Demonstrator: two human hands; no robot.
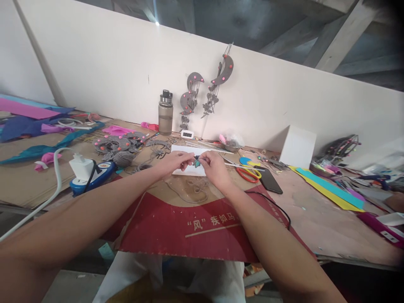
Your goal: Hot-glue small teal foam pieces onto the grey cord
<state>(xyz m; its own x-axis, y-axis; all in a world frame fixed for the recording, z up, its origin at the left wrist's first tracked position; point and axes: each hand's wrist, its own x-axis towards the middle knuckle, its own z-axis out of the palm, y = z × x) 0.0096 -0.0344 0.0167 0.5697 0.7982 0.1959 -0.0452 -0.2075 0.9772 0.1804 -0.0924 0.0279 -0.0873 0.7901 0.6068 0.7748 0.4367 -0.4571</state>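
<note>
My left hand [178, 163] and my right hand [214, 168] meet above a white sheet [179, 171], fingertips close together. Between them is a small teal and dark-blue piece [197, 163], leaf-like in outline; its exact kind is too small to make out. Both hands are closed in a pinch on it. Below, a loose grey cord [192, 191] lies curled on the red and brown cardboard [164, 227]. Just right of my right hand are scissors with red and yellow handles [249, 173] and a black phone [270, 181].
A bottle [166, 115] and a small white clock [187, 134] stand near the wall, where grey crescent hangings [192, 99] hang. To the left are a blue power strip [91, 179] with a white charger and grey yarn [123, 158]. Coloured strips [331, 189] lie right.
</note>
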